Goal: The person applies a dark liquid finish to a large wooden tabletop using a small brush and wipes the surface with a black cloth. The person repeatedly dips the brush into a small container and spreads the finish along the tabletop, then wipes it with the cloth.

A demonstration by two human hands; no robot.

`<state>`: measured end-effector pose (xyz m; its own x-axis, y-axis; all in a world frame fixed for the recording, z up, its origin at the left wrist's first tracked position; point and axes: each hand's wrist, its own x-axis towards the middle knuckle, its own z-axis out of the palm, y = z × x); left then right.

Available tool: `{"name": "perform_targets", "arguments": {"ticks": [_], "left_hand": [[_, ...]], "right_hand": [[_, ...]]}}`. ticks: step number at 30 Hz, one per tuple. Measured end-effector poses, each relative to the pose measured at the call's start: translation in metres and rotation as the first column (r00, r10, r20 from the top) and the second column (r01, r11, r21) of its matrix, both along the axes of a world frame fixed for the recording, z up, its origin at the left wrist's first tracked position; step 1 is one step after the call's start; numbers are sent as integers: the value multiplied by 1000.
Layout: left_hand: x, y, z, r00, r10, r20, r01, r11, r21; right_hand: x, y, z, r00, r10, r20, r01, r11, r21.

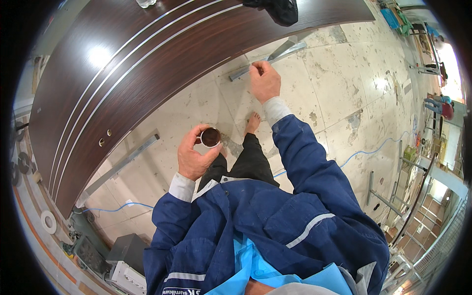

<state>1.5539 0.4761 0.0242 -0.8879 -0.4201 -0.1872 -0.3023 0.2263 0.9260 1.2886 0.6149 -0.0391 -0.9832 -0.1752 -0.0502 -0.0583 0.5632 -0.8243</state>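
Observation:
My left hand (193,156) grips a small white-rimmed cup (211,137) with dark brown liquid in it, held at waist height above the floor. My right hand (265,82) is raised ahead and to the right, apart from the cup. Its fingers are curled together, and whatever lies between them, if anything, cannot be made out. Beyond both hands lies a long dark brown wood-grain door panel (162,93) with thin silvery strips and two small holes near its left end. Neither hand touches the panel.
Metal bars (123,162) jut out beneath the panel. A black bag-like thing (284,12) and a clear container (146,3) lie on it. A blue hose (368,151) crosses the stained tiled floor (339,93). Metal frames (388,204) and another person (439,106) are at right.

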Motion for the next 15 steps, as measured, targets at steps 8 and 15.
{"name": "perform_targets", "arguments": {"ticks": [8, 15], "left_hand": [[3, 5, 0, 1000, 6, -8, -7, 999, -43], [8, 5, 3, 1000, 1, -1, -1, 1000, -11]], "right_hand": [[-47, 24, -8, 975, -170, -142, 168, 985, -28], [11, -10, -3, 986, 131, -104, -135, 990, -34]]}}
